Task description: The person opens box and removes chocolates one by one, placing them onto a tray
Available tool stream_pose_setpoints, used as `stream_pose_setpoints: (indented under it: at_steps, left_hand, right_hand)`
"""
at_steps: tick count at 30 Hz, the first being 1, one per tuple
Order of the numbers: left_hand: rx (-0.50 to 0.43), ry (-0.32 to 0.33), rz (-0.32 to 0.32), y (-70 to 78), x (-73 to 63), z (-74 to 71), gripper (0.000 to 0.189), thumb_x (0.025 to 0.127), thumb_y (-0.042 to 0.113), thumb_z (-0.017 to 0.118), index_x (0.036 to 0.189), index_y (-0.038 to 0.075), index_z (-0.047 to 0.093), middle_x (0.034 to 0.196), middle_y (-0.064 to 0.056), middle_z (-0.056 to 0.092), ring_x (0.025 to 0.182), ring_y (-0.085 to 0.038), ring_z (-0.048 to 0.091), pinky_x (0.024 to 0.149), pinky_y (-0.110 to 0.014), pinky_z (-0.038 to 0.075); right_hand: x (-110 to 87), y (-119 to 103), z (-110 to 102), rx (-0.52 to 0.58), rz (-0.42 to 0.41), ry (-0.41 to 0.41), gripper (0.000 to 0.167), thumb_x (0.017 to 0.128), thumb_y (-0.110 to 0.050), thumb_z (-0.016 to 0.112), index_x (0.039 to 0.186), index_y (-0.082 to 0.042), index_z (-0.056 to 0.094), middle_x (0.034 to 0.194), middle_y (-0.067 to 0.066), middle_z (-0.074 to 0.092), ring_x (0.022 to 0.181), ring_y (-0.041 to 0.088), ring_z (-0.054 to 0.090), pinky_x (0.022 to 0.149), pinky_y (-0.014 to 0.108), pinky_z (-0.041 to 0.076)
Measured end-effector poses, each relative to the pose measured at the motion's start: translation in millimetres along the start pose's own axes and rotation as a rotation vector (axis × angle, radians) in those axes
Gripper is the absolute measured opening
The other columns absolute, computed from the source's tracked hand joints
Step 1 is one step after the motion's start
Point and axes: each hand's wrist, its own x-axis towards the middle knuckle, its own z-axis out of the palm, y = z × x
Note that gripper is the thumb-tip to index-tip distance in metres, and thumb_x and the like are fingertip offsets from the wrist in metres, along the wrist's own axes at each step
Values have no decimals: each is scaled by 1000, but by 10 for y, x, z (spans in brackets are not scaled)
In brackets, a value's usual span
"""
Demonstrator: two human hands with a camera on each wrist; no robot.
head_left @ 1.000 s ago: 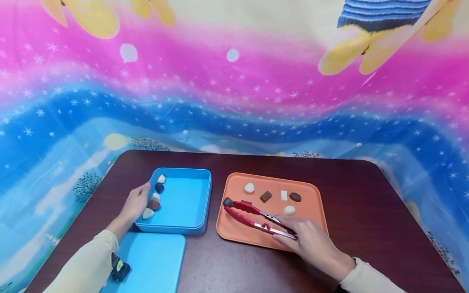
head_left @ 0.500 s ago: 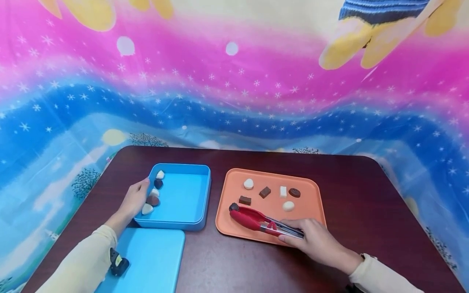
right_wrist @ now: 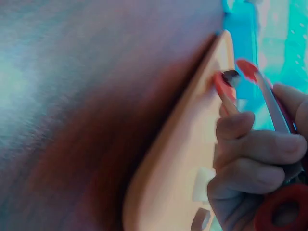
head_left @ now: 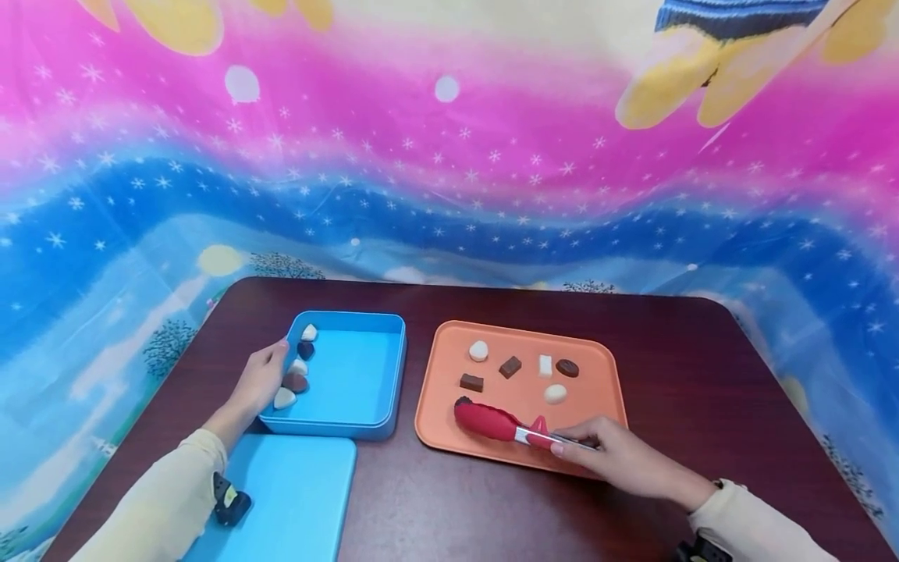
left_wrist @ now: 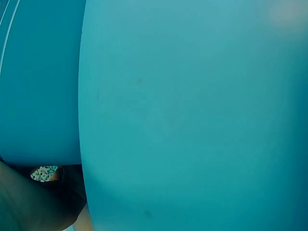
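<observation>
The right hand (head_left: 625,460), lower right, grips tongs (head_left: 492,421); the dark piece (head_left: 463,401), probably light, suits side-gripping; left hand (head_left: 258,382), can't tell.

The tongs (head_left: 492,421) have red tips and metal arms; the right hand (head_left: 628,460) holds them near the right end, and they point to the left above the near part of the tray. A small dark piece (head_left: 463,400) is between their tips; if both tips touch it, I cannot tell. The tray (head_left: 438,432) is orange, with rounded corners, and carries six other pieces (head_left: 510,367), which are white, brown and dark. On the left stands the blue box (head_left: 354,378), without cover, and the left hand (head_left: 260,382) holds its left side. Inside, five pieces (head_left: 296,382) lie along the left wall.
</observation>
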Motion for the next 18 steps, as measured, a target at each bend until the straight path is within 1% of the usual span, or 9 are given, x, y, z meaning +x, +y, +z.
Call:
stream_pose_setpoints:
  at_steps: [2, 4, 5, 7, 8, 10, 13, 16, 18]
  left_hand:
    - [-2, 3, 10, -3, 4, 0, 76, 107, 58, 11, 163, 7, 9, 164, -29, 24, 150, -53, 24, 116, -75, 24]
    - [1, 4, 15, -6, 4, 7, 74, 107, 57, 11, 163, 8, 8, 165, -29, 21, 151, -53, 21, 117, -74, 23]
    - [1, 3, 17, -8, 3, 13, 73, 107, 56, 11, 163, 9, 8, 166, -28, 21, 151, -53, 20, 118, -74, 23]
    - [0, 3, 16, -2, 0, 25, 72, 108, 55, 12, 163, 8, 9, 166, -28, 20, 152, -52, 20, 118, -73, 22]
    - [0, 4, 19, 5, 0, 32, 71, 108, 54, 13, 163, 9, 9, 166, -27, 20, 152, -52, 19, 119, -73, 22]
    - [-8, 7, 24, 19, -1, 43, 70, 109, 53, 14, 163, 9, 10, 167, -26, 19, 153, -51, 18, 120, -72, 21]
    - [-15, 7, 24, 28, -5, 42, 70, 109, 53, 15, 163, 9, 10, 167, -26, 18, 153, -51, 18, 120, -72, 21]
    - [-11, 2, 14, 22, -18, 30, 72, 108, 55, 13, 163, 8, 9, 166, -28, 19, 152, -52, 19, 119, -72, 22]
    - [-9, 0, 11, 18, -29, 20, 74, 108, 56, 12, 163, 7, 10, 166, -28, 20, 152, -52, 20, 119, -72, 22]
  right_hand:
    - [-3, 3, -48, 28, 0, -27, 30, 103, -35, 58, 123, -19, 73, 76, -4, 56, 65, 2, 42, 50, 22, 34]
    - [-16, -2, -87, 35, 1, -44, 31, 104, -34, 57, 127, -18, 71, 95, 1, 69, 77, -2, 52, 57, 19, 41]
    - [-27, -5, -103, 33, 0, -48, 32, 104, -34, 57, 128, -17, 71, 106, 3, 72, 84, -3, 56, 62, 18, 44]
    - [-56, -21, -139, 24, 8, -40, 36, 103, -34, 58, 132, -15, 68, 123, 4, 72, 95, -3, 59, 70, 19, 48]
    - [-73, -31, -158, 11, 12, -30, 38, 103, -35, 59, 133, -14, 67, 126, 4, 71, 98, -2, 60, 73, 19, 49]
    - [-105, -52, -194, -15, 40, 0, 41, 101, -36, 62, 134, -12, 66, 122, 3, 72, 94, -1, 60, 71, 19, 48]
    - [-146, -80, -235, -40, 89, 41, 44, 99, -38, 64, 134, -10, 66, 103, 1, 71, 80, 2, 56, 60, 21, 43]
    - [-171, -101, -250, -70, 104, 68, 43, 98, -39, 65, 131, -12, 68, 85, 0, 64, 68, 5, 49, 51, 22, 37]
    - [-174, -122, -251, -86, 103, 81, 40, 98, -40, 65, 127, -13, 70, 79, -1, 60, 64, 6, 46, 48, 23, 35]
